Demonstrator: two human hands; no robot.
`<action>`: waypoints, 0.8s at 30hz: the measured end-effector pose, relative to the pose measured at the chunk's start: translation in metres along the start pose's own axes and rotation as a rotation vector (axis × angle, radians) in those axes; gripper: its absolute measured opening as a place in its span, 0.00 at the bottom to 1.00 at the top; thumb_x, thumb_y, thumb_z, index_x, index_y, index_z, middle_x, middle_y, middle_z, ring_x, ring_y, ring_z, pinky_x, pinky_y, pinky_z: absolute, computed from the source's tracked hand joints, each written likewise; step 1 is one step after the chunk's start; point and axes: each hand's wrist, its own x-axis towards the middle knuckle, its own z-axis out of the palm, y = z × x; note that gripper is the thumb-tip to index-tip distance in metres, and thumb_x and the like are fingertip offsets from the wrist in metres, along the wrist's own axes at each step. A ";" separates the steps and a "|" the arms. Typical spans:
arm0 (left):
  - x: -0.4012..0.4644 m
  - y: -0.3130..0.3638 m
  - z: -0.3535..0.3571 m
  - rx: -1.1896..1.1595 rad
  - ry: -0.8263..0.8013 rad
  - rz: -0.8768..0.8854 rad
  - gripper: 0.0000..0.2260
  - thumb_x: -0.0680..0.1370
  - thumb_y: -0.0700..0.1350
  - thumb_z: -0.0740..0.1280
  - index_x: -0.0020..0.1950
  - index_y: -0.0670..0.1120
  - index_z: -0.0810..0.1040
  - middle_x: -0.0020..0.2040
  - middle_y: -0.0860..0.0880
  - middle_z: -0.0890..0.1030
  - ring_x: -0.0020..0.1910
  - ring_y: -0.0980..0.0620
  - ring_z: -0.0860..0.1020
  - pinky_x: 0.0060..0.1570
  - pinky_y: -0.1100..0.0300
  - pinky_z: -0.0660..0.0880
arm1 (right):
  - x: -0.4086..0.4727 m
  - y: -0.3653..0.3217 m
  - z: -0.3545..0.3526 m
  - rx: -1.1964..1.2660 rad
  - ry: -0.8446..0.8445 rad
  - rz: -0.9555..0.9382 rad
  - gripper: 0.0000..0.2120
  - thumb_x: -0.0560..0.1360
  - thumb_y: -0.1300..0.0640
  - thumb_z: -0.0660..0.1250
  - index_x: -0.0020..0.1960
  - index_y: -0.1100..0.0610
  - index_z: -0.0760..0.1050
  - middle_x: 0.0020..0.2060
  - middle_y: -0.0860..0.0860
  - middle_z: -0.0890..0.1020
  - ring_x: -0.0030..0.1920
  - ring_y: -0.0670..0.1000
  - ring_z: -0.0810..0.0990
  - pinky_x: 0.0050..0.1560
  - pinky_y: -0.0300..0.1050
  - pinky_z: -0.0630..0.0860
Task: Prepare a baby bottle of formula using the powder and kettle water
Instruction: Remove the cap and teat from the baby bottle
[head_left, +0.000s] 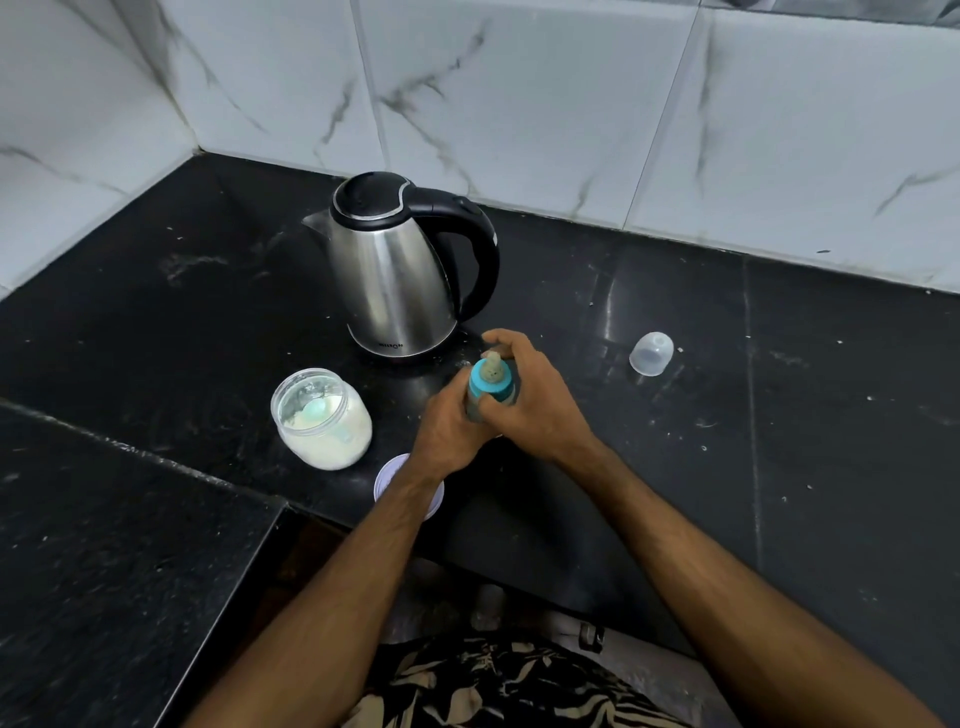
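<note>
The baby bottle (491, 387) stands upright on the black countertop (779, 415), near the front edge and just in front of the kettle (400, 270). Its teal collar (488, 383) and pale teat (492, 364) are fitted at the top; the bottle body below the collar is mostly hidden by the hands, so its contents cannot be determined. The left hand (449, 428) is wrapped around the lower body of the bottle from the left, fingers curled tight against it. The right hand (535, 400) grips the bottle from the right at collar height, fingers curved around the far side of the collar and thumb on the near side. Both forearms extend from the near edge of the view. The kettle is stainless steel with a black lid and black handle; the lid is closed, the handle points right and the spout points left. The open powder jar (322, 418) sits to the left of the bottle, apart from it, with white powder inside and a pale blue-green scoop (318, 411) resting in the powder. A round lilac lid (402, 480) lies flat near the counter's front edge, below the left wrist and partly covered by the forearm. A clear bottle cap (651, 353) lies on its side well to the right of the hands. White marble-pattern wall tiles (519, 104) rise behind the counter on the far and left sides.
</note>
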 end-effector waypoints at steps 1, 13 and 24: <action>0.000 0.000 0.000 0.006 0.002 0.010 0.23 0.72 0.45 0.76 0.65 0.51 0.75 0.56 0.56 0.81 0.55 0.58 0.80 0.57 0.58 0.79 | 0.000 0.000 0.000 0.007 0.000 -0.014 0.33 0.67 0.54 0.74 0.70 0.54 0.67 0.61 0.48 0.74 0.60 0.48 0.74 0.62 0.50 0.75; -0.002 0.003 0.000 0.005 -0.008 0.006 0.25 0.72 0.43 0.77 0.66 0.51 0.73 0.56 0.58 0.79 0.53 0.62 0.78 0.52 0.70 0.72 | -0.001 0.000 0.000 0.036 0.016 -0.001 0.33 0.68 0.58 0.76 0.70 0.56 0.67 0.63 0.52 0.72 0.61 0.48 0.74 0.63 0.47 0.76; -0.002 0.003 0.000 -0.012 -0.008 -0.005 0.28 0.71 0.42 0.77 0.69 0.50 0.73 0.58 0.58 0.78 0.54 0.61 0.78 0.54 0.68 0.74 | -0.003 -0.002 0.000 0.047 0.015 0.051 0.33 0.70 0.61 0.76 0.71 0.56 0.66 0.60 0.51 0.76 0.60 0.46 0.74 0.60 0.39 0.73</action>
